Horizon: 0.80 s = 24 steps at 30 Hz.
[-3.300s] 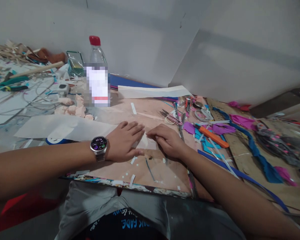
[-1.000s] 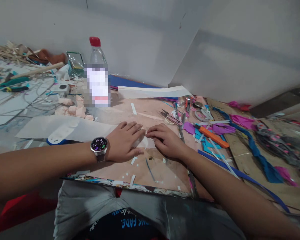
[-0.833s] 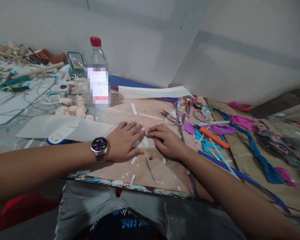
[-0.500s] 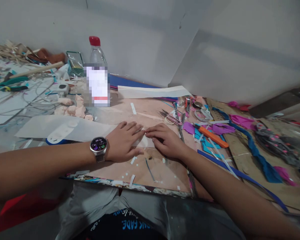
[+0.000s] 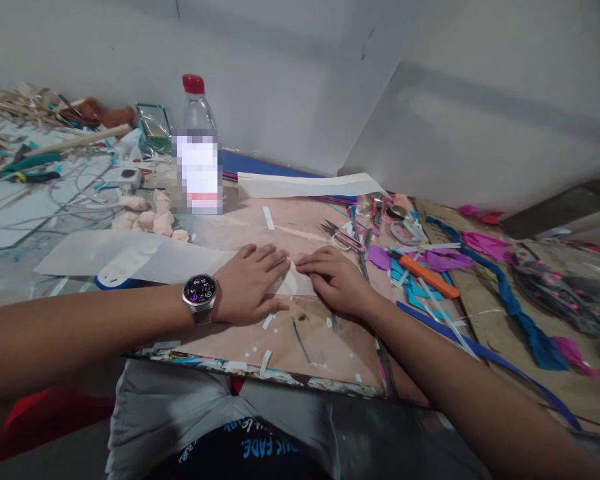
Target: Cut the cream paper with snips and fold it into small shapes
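A long strip of white translucent paper (image 5: 85, 257) lies across the table in front of me. My left hand (image 5: 253, 280), with a watch (image 5: 200, 293) on its wrist, rests palm down on the strip with its fingers stretched out. Close by on the right, my right hand (image 5: 337, 280) lies on the strip's right end, fingers extended toward the left and thumb apart from them. The two hands' fingertips nearly meet. The paper under both hands is hidden.
Behind the hands stand a red-capped bottle (image 5: 194, 110) and another white paper strip (image 5: 310, 186). Small scissors (image 5: 347, 239) and an orange utility knife (image 5: 427, 275) lie to the right among purple and blue scraps. Green-handled pliers (image 5: 35, 165) and peach crumpled pieces (image 5: 147, 217) are at left.
My right hand has shifted slightly to the right, widening the small gap between the fingertips. My left hand stays flat on the paper. The whole view has moved slightly.
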Tool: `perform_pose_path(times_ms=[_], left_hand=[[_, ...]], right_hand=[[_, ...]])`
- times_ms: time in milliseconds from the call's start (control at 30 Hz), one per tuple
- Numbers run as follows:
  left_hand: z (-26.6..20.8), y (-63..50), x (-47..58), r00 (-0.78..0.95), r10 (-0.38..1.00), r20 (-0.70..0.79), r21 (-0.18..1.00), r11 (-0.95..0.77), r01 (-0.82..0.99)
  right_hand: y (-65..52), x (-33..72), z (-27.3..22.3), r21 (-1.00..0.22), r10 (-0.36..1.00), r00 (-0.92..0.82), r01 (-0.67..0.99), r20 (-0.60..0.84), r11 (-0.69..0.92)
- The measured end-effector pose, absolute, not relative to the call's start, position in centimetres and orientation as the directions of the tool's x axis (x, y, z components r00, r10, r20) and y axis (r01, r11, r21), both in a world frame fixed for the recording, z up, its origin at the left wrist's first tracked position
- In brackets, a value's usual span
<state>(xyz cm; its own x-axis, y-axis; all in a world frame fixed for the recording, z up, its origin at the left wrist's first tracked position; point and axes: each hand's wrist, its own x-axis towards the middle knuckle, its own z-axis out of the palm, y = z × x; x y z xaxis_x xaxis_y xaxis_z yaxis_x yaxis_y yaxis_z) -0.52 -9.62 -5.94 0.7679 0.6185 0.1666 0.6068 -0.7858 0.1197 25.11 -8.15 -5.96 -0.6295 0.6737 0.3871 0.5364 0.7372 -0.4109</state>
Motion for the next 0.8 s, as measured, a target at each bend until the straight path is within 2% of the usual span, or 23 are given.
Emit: perform_pose_path(times_ms=[167,467,800], left_hand=[[-6.28,-9.54,-0.35,0.798,0.571,0.193,0.165,-0.82,0.547],[-6.63,-9.25,-0.5,0.83,0.532,0.169,0.17,-0.845,0.507],[-6.43,-9.23,-0.63,0.827,0.539,0.161,0.163,-0.84,0.517]], right_hand=[[-8.2,25.14,-5.96,-0.417,0.674,-0.624,0.532,0.395,0.737],[-8.34,25.11,-5.84,-0.427,0.651,-0.629,0.495,0.425,0.757],[-8.51,25.11,-5.26,-0.469,0.713,-0.607,0.545,0.35,0.695]])
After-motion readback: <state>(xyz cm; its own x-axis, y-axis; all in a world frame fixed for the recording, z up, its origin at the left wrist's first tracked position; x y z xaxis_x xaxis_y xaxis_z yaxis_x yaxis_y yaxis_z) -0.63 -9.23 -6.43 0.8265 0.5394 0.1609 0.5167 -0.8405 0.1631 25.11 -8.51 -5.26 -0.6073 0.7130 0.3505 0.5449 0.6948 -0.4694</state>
